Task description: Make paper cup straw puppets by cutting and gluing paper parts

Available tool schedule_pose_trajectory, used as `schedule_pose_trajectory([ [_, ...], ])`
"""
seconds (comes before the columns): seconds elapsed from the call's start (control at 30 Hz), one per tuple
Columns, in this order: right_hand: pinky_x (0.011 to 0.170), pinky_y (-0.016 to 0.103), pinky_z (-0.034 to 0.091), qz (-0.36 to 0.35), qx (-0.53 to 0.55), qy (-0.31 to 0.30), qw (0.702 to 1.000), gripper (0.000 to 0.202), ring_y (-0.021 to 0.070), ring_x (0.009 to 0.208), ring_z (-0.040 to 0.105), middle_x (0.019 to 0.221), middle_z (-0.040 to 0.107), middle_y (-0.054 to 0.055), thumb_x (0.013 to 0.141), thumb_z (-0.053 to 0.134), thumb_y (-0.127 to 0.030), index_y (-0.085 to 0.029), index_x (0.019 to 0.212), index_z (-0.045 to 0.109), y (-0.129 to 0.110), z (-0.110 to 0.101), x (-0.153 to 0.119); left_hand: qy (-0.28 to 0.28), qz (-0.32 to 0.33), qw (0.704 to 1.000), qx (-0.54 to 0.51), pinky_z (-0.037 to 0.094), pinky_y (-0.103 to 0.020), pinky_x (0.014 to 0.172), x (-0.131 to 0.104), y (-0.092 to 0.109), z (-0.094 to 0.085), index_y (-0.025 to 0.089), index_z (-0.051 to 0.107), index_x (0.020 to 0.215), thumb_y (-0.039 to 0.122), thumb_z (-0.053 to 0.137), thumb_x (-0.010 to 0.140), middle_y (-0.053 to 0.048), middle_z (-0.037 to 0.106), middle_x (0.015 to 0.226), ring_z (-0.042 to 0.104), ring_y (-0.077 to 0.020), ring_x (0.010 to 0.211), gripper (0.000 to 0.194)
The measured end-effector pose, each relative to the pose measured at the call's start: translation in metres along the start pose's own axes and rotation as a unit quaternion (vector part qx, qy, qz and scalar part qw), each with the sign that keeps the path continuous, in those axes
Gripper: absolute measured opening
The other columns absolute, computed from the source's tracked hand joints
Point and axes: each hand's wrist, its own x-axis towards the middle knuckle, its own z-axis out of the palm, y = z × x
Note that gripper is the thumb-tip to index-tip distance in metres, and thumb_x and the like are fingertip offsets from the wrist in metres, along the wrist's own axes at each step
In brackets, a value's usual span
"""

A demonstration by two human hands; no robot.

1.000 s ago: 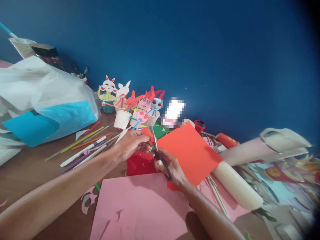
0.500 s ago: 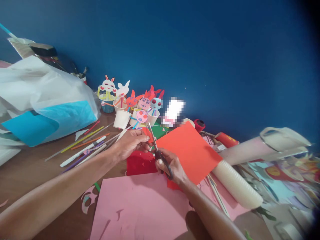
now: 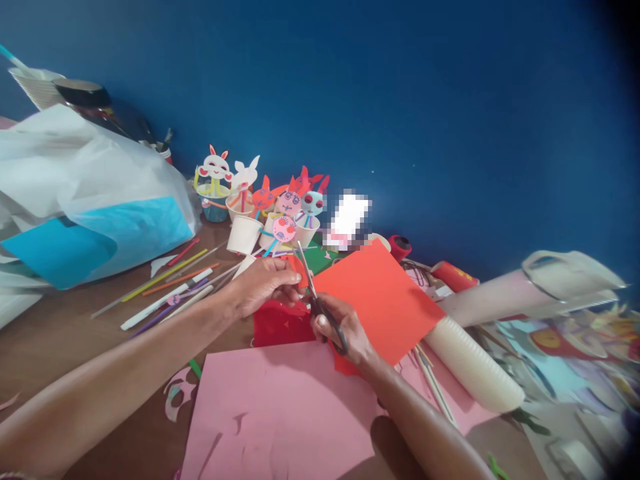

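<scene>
Head view: left hand (image 3: 265, 285) pinches orange paper piece (image 3: 296, 265) in fingers; right hand (image 3: 347, 328) has fingers clamped on scissors (image 3: 315, 303). Likely cutting; a clean snip needs it steady.

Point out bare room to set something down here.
Brown tabletop shows bare between the white bag, the pens and the left forearm; another patch lies below that forearm, left of the cut scrap. The pink sheet is mostly bare too. Crowded: around the cup puppets, the scissors and the cup stack.
</scene>
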Motion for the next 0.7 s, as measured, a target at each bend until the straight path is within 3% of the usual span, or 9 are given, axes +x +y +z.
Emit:
schedule_pose_trajectory([
  [0.23,0.043,0.023,0.035,-0.003,0.006,0.004,1.0,0.055,0.0081,0.043,0.04,0.052,0.046,-0.004,0.069,0.059,-0.053,-0.012,0.105,0.053,0.0002,0.0002,0.0014,-0.003,0.0,1.0,0.003,0.049,-0.026,0.049,-0.0013,0.0025,0.0013,0.011,0.058,0.067,0.021,0.056,0.072,-0.005,0.063,0.058,0.058,-0.0124,0.05,0.011],
  [0.47,0.045,0.022,0.034,-0.017,0.007,-0.008,1.0,0.049,0.0077,0.046,0.04,0.054,0.046,-0.004,0.072,0.058,-0.049,-0.013,0.105,0.052,0.004,0.0002,0.0009,0.029,0.046,0.998,0.03,0.048,-0.025,0.047,0.0011,0.0006,-0.0005,0.013,0.059,0.067,0.024,0.056,0.071,-0.001,0.061,0.055,0.058,-0.013,0.051,0.012],
  [0.7,0.048,0.022,0.03,-0.029,-0.019,-0.023,0.999,0.053,0.0091,0.052,0.038,0.059,0.046,-0.002,0.071,0.056,-0.054,-0.015,0.105,0.053,-0.0015,0.0025,0.0009,0.034,0.042,0.997,0.045,0.048,-0.026,0.049,-0.0021,0.0013,0.0023,0.014,0.058,0.064,0.022,0.056,0.07,-0.002,0.063,0.057,0.058,-0.0129,0.05,0.01],
])
